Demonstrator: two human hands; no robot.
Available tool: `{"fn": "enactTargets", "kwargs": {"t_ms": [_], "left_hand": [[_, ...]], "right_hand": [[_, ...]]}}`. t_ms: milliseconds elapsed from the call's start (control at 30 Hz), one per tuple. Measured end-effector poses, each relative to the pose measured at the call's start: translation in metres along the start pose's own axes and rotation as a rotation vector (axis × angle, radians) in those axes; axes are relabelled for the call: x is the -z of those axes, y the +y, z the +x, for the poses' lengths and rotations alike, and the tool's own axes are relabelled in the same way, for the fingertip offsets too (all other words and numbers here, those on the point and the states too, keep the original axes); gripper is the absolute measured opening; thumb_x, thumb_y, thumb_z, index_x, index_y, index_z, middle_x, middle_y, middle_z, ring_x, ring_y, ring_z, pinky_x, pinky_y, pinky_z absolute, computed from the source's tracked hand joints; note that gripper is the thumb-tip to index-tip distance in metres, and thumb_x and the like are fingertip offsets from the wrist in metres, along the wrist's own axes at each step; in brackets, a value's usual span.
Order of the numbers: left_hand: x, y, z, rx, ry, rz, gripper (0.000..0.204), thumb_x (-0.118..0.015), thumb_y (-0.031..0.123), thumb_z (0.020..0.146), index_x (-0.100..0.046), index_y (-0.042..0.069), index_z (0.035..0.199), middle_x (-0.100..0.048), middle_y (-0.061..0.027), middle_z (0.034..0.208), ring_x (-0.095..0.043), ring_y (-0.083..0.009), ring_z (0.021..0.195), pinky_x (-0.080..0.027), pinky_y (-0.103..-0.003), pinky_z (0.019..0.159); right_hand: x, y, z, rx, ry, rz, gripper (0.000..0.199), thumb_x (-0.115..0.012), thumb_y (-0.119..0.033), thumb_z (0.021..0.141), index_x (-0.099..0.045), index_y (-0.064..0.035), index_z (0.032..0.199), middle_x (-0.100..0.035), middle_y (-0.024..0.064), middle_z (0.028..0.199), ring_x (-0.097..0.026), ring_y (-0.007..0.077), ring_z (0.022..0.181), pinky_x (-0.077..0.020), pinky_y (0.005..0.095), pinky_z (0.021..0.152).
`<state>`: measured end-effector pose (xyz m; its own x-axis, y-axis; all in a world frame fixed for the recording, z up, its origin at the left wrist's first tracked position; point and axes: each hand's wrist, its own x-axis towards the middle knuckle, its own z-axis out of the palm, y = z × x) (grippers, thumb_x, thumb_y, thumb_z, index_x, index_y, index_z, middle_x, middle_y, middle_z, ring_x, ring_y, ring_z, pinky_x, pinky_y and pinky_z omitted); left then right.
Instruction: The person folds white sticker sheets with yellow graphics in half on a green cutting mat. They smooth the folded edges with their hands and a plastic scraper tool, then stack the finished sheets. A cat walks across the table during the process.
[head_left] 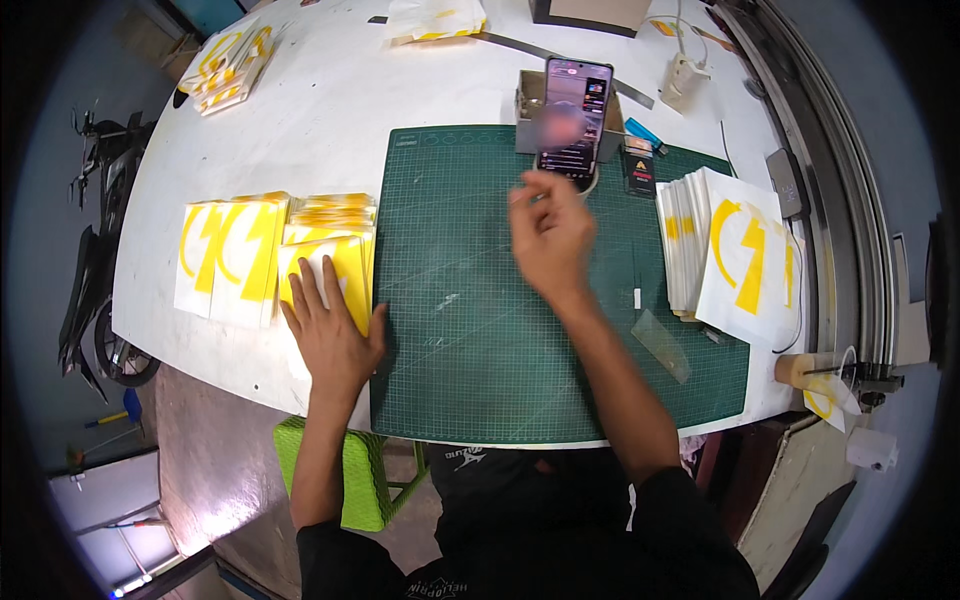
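My left hand lies flat with its fingers spread on a stack of white sheets with yellow print, at the left edge of the green cutting mat. My right hand is over the far part of the mat, just in front of a phone. Its fingers are curled in and no object shows in them. The phone leans upright against a small grey box, its screen lit. I cannot tell whether a fingertip touches the phone.
More printed sheets lie left of my left hand. A thick stack stands on the mat's right side. Beside the phone are a dark small pack and a blue lighter. A metal ruler and a clear plastic piece lie on the table.
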<state>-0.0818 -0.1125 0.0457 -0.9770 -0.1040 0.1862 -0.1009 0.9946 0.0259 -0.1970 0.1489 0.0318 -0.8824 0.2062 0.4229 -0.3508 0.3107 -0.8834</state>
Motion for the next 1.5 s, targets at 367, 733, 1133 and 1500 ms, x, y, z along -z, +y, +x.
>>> {"fn": "enactTargets", "kwargs": {"t_ms": [367,733,1133,1500], "left_hand": [[0.008,-0.031,0.02,-0.111,-0.106,-0.121,0.087,-0.08,0.032,0.089,-0.036,0.004,0.16,-0.029,-0.0306,0.166,-0.027,-0.0506,0.154,-0.022,-0.068,0.123],[-0.003,-0.034,0.019,-0.11,-0.131,-0.211,0.081,-0.074,0.031,0.095,-0.034,0.005,0.161,-0.021,-0.0294,0.169,-0.02,-0.0505,0.157,-0.017,-0.068,0.125],[-0.015,-0.037,0.02,-0.117,-0.154,-0.227,0.077,-0.07,0.033,0.098,-0.035,0.008,0.162,-0.016,-0.0277,0.171,-0.015,-0.0492,0.159,-0.012,-0.069,0.125],[-0.005,-0.03,0.019,-0.105,-0.144,-0.157,0.081,-0.071,0.035,0.098,-0.033,0.005,0.162,-0.013,-0.0287,0.172,-0.011,-0.0481,0.16,-0.005,-0.068,0.126]], "right_hand": [[0.038,0.029,0.081,0.312,0.277,-0.615,0.058,-0.075,-0.043,0.093,-0.067,-0.0053,0.136,-0.049,0.0293,0.134,-0.048,0.0434,0.126,-0.0406,0.0582,0.104],[0.036,0.031,0.083,0.276,0.286,-0.602,0.063,-0.077,-0.047,0.091,-0.066,-0.0078,0.139,-0.045,0.0293,0.139,-0.047,0.0438,0.127,-0.0409,0.0601,0.103],[0.04,0.032,0.085,0.223,0.232,-0.611,0.072,-0.081,-0.049,0.085,-0.064,-0.0081,0.141,-0.045,0.026,0.14,-0.047,0.0396,0.128,-0.0407,0.0587,0.104],[0.04,0.034,0.086,0.231,0.19,-0.694,0.071,-0.08,-0.053,0.088,-0.063,-0.0127,0.144,-0.041,0.0251,0.143,-0.048,0.0388,0.128,-0.0401,0.0577,0.105]]}}
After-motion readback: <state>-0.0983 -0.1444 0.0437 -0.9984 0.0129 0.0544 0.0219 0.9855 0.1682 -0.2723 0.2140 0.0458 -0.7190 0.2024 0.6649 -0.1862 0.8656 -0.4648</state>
